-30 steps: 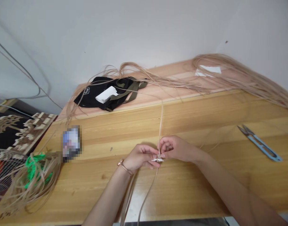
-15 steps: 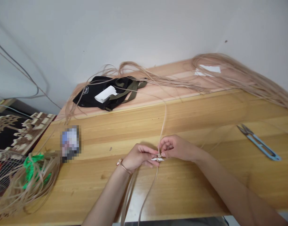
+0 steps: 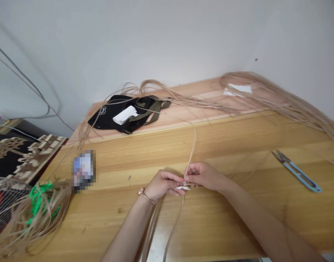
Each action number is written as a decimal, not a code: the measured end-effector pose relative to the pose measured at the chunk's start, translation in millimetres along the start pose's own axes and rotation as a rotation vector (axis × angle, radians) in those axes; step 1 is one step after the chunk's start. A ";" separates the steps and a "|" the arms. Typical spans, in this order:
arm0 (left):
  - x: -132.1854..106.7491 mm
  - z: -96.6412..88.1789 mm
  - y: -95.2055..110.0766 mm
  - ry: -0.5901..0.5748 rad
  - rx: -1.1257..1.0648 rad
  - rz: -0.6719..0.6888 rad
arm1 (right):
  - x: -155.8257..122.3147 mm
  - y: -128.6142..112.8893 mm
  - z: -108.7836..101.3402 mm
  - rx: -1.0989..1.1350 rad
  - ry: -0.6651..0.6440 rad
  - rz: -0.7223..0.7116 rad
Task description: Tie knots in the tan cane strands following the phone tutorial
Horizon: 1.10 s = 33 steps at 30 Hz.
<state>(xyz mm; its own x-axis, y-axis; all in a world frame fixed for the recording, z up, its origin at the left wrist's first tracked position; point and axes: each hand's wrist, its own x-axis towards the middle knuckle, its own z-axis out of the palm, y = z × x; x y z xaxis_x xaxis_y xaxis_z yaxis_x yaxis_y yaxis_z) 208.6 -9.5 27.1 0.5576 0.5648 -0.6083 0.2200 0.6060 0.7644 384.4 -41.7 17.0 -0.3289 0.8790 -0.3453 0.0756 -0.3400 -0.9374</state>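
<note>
Close together above the wooden table, both hands work on one small piece. My left hand is closed in a pinch on a small knotted piece of pale rattan-like strip; a white scrap sticks out beneath its fingertips. My right hand pinches a long thin beige strip just above that knot, its thumb and index almost touching the left fingertips. The strip runs upward and curves back toward the far side. Other strip lengths hang below the hands toward the front edge. Fingers cover much of the knot.
Blue-handled thread snips lie at the right. Bundles of strips line the back, beside a black bag with a white paper roll. Coiled strips with green ties and a blurred-out item are at the left.
The camera view has tilted slightly, so the scene sits lower in the picture. My right fingers have closed on the strip just above the knot; my left hand keeps its pinch.
</note>
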 end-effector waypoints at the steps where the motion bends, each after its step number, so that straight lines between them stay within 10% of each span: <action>1: -0.3 0.6 0.6 0.008 0.014 0.005 | -0.1 -0.1 0.8 -0.004 0.009 0.001; 33: 7.1 14.1 18.5 0.010 0.172 0.002 | 1.2 0.1 4.9 0.078 0.134 -0.055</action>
<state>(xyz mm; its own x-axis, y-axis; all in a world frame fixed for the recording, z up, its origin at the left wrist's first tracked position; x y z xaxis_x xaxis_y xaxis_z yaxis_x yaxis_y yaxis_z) 227.9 -2.2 40.0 0.5504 0.5722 -0.6080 0.3531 0.5004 0.7905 379.4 -42.2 16.7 -0.2011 0.9319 -0.3018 -0.0142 -0.3108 -0.9504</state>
